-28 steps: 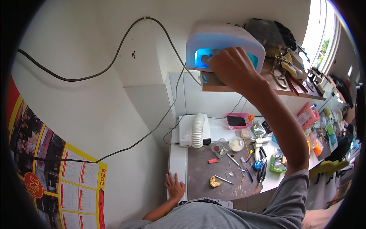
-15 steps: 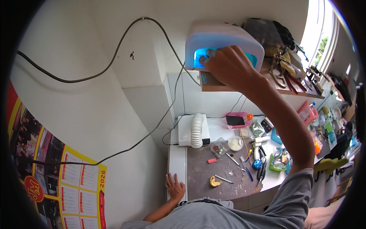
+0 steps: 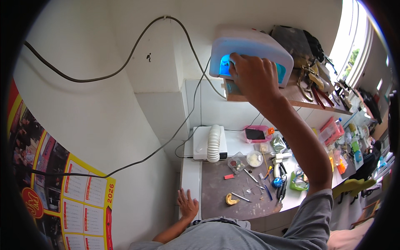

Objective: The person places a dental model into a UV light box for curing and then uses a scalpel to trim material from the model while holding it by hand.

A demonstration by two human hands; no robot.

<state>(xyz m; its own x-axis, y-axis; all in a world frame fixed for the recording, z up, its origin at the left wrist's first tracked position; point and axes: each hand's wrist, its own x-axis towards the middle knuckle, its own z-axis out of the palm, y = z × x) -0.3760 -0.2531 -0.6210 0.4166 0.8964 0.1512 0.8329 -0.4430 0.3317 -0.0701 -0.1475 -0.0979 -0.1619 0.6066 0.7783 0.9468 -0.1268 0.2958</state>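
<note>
My right hand [image 3: 257, 79] is raised at the glowing blue opening of a white curing lamp [image 3: 250, 43], which stands on a wooden shelf. Its fingers curl inward, and their tips are turned away, so whatever they hold is hidden. My left hand [image 3: 188, 205] rests on the table's white left edge, fingers spread, holding nothing. On the brown work surface near it lies a yellowish horseshoe-shaped dental model [image 3: 231, 199]. A slim silver tool [image 3: 241, 197] lies beside the model.
A white box with a ribbed hose [image 3: 213, 143] stands at the table's back left. Small tubs, a pink tray [image 3: 257, 133] and loose tools spread rightward. Pliers [image 3: 320, 96] lie on the shelf. A dark cable [image 3: 154, 152] hangs along the left wall.
My right hand has drawn back slightly from inside the lamp's opening, its fingers now curled at the front. My left hand stays on the table edge. The whole view has shifted a little.
</note>
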